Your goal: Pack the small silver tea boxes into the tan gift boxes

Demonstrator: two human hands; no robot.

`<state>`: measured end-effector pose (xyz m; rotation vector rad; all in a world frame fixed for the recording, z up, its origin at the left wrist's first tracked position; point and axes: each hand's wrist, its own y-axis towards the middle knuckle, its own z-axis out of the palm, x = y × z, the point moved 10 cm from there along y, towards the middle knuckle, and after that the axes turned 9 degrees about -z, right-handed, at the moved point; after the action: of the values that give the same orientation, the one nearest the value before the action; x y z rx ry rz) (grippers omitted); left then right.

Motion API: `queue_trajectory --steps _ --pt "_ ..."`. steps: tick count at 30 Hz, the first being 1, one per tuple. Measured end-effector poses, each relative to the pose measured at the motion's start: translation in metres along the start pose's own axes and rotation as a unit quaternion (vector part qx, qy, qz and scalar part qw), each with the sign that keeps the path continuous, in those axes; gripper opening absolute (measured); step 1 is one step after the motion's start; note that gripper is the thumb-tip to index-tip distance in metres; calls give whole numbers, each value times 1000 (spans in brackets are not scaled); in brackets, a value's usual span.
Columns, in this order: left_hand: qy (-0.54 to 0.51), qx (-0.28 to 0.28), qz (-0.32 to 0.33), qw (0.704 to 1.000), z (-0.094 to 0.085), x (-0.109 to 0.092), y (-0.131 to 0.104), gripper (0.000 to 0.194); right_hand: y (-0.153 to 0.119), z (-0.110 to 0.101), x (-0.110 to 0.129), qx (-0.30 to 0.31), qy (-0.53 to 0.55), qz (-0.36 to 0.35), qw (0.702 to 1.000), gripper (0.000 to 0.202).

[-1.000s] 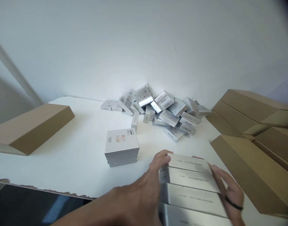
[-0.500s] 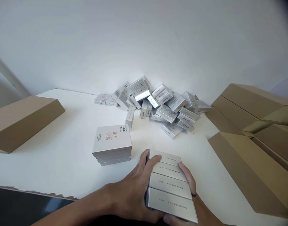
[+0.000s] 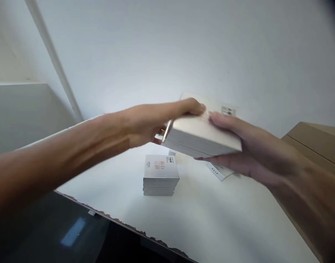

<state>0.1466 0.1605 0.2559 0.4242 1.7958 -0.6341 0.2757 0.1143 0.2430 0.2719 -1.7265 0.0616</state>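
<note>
Both hands hold a stack of small white boxes (image 3: 203, 137) up above the table, tilted and a little blurred. My left hand (image 3: 156, 120) grips its left end, thumb on top and fingers at the side and beneath. My right hand (image 3: 244, 146) clasps the right end, with the thumb on the upper face and fingers underneath. Below and to the left, a second stack of boxes (image 3: 161, 175) with orange print on its top stands on the table. One loose box (image 3: 218, 170) shows under my right hand; the raised stack and hands hide most of the others.
The white table (image 3: 123, 171) has a rough, chipped front edge, with a dark floor (image 3: 47, 226) beyond it at lower left. A brown cardboard carton (image 3: 315, 146) stands on the right, partly behind my right forearm. A white wall (image 3: 156, 51) rises behind the table.
My hands have lifted the held boxes from near the table's front up to mid-view and turned them. The camera view has shifted and tilted; the left cardboard piece is out of view.
</note>
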Motion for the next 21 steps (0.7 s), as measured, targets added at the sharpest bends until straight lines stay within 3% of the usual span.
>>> queue_trajectory --steps 3,7,10,15,21 --pt "-24 -37 -45 998 -32 12 1 44 33 35 -2 10 90 77 993 45" --pt "-20 -11 -116 993 -34 51 -15 46 33 55 -24 23 68 154 985 46" --pt "-25 5 -138 990 -26 65 -22 48 29 58 -36 19 23 189 982 49" --pt "-7 -22 -175 984 -27 79 -13 61 34 58 -46 32 -38 219 974 54" --pt "23 -51 -204 977 -35 85 -1 68 43 51 -52 61 -70 191 977 53"
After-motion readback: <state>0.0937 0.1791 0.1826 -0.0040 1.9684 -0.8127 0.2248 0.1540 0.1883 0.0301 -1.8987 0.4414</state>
